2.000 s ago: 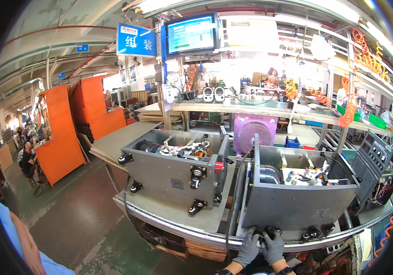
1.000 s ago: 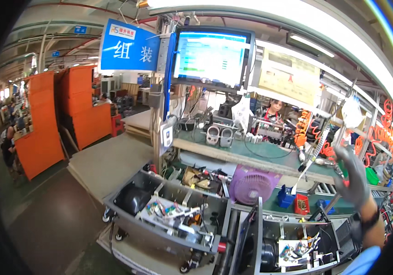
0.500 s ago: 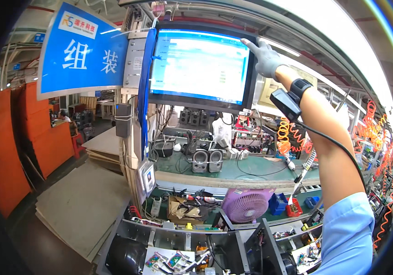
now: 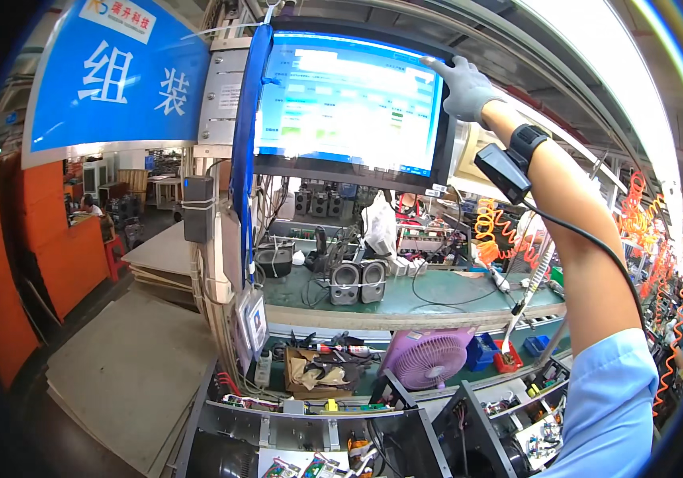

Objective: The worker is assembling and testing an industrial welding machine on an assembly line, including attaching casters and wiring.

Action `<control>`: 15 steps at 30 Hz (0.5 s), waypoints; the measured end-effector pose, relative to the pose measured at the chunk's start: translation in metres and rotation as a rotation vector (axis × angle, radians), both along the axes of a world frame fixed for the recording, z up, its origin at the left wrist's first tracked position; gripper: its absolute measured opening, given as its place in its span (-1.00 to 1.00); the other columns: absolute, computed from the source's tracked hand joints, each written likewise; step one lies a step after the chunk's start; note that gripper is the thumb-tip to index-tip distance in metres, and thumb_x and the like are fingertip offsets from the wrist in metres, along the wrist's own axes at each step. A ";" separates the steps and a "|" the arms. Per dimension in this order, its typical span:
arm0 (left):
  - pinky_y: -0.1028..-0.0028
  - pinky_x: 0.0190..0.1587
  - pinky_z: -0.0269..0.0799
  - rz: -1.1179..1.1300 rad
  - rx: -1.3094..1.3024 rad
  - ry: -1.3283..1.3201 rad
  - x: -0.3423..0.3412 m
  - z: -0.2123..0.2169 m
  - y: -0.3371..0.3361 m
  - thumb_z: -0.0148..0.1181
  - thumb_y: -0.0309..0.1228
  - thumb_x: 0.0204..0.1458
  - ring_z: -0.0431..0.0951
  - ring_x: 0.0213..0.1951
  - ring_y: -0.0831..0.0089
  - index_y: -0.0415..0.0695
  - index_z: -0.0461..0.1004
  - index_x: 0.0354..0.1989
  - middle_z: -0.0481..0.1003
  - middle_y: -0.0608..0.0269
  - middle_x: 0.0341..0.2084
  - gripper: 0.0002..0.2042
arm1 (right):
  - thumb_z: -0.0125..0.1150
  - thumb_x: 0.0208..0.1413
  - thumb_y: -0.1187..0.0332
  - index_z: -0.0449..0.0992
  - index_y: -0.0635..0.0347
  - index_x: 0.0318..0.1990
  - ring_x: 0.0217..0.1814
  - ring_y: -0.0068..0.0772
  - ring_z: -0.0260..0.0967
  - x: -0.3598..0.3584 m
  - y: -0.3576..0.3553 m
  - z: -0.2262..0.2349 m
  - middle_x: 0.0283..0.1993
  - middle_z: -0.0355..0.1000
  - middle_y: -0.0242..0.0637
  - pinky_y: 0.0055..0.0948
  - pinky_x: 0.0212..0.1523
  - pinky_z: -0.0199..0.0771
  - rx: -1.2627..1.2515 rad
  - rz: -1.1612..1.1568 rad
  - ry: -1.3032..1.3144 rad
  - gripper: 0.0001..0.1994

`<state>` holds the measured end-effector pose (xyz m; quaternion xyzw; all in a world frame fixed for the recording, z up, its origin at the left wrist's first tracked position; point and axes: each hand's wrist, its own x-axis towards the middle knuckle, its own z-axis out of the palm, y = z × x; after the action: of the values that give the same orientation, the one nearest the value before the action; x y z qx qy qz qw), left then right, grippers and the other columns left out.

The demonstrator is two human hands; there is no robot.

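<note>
- Seeing a green worktop (image 4: 457, 293) stretching around four o'clock, keeping a bare patch beyond the speakers.
- Noting stacked boards (image 4: 130, 358) lying at eight o'clock, likely laid flat for stability, jutting edges toward the floor.
- Finding grey housings (image 4: 297, 430) standing near six o'clock, facing upward uncovered, presumably for access inside, apparently leaving a narrow gap between.
- Seeing a blue sign (image 4: 118, 92) hanging at ten o'clock, probably high for distant reading.
- Finding the screen (image 4: 341, 103) sitting at twelve o'clock, likely raised to spare bench room, crowding the post (image 4: 220, 103) toward eleven.
- Noting a purple fan (image 4: 430, 358) facing outward at five o'clock, perhaps for cooling.
- Seeing grey speakers (image 4: 360, 281) standing paired just below centre toward six o'clock.
- Reaching up with the gloved right hand (image 4: 465, 88) at one o'clock, holding nothing, partly spreading fingers, extending one at the screen's upper corner, presumably for tapping; contact uncertain. Not seeing the left hand; cannot tell its state.
- Trailing a cable (image 4: 588, 239) from the wrist, needing free slack toward four o'clock.
</note>
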<state>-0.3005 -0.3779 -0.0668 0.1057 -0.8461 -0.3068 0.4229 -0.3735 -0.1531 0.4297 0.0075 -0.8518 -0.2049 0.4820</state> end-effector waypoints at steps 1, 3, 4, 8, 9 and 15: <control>0.11 0.06 0.16 -0.003 -0.002 0.000 0.000 0.000 0.001 0.03 -0.18 -0.03 0.30 -0.01 -0.05 -0.27 0.30 -0.05 0.35 -0.17 -0.10 -0.55 | 0.03 -0.24 0.60 -0.05 -0.38 0.28 0.26 0.10 0.02 0.002 0.001 0.002 0.23 -0.01 0.11 -0.18 0.19 0.20 -0.045 0.034 -0.019 -0.13; 0.11 0.05 0.16 -0.005 -0.004 -0.004 0.001 -0.001 0.002 0.03 -0.18 -0.04 0.30 -0.02 -0.05 -0.27 0.31 -0.05 0.35 -0.17 -0.10 -0.55 | 0.04 -0.25 0.59 -0.08 -0.39 0.29 0.26 0.11 0.03 0.003 0.003 0.005 0.24 -0.01 0.13 -0.16 0.19 0.20 -0.065 0.067 -0.032 -0.12; 0.11 0.05 0.17 -0.005 -0.005 -0.006 0.002 -0.002 0.002 0.03 -0.18 -0.04 0.30 -0.02 -0.05 -0.27 0.31 -0.06 0.35 -0.17 -0.11 -0.55 | 0.04 -0.25 0.59 -0.08 -0.38 0.29 0.26 0.11 0.03 0.001 0.003 0.005 0.23 0.00 0.14 -0.16 0.18 0.21 -0.052 0.069 -0.026 -0.12; 0.12 0.04 0.17 -0.006 -0.011 -0.012 0.003 -0.001 0.004 0.04 -0.19 -0.04 0.31 -0.03 -0.04 -0.26 0.31 -0.07 0.35 -0.16 -0.11 -0.56 | 0.03 -0.25 0.58 -0.09 -0.35 0.30 0.25 0.10 0.05 0.001 0.004 0.006 0.20 0.04 0.14 -0.15 0.16 0.23 -0.020 0.041 -0.016 -0.12; 0.12 0.04 0.18 -0.008 -0.012 -0.012 0.003 0.000 0.005 0.04 -0.19 -0.04 0.31 -0.03 -0.04 -0.26 0.31 -0.07 0.35 -0.16 -0.12 -0.56 | 0.03 -0.25 0.58 -0.09 -0.35 0.30 0.25 0.10 0.05 0.000 0.004 0.006 0.20 0.04 0.14 -0.15 0.16 0.23 -0.026 0.049 -0.015 -0.12; 0.12 0.02 0.19 -0.017 -0.023 -0.015 0.004 0.000 0.009 0.05 -0.20 -0.05 0.32 -0.04 -0.04 -0.26 0.32 -0.09 0.36 -0.16 -0.13 -0.58 | -0.02 -0.13 0.52 -0.04 -0.27 0.30 0.10 0.03 0.20 -0.003 0.009 0.005 0.04 0.18 0.11 -0.20 0.03 0.32 0.033 0.069 0.038 -0.24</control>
<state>-0.2961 -0.3688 -0.0673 0.0961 -0.8535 -0.2999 0.4152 -0.3766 -0.1439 0.4351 0.0409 -0.8383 -0.2022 0.5047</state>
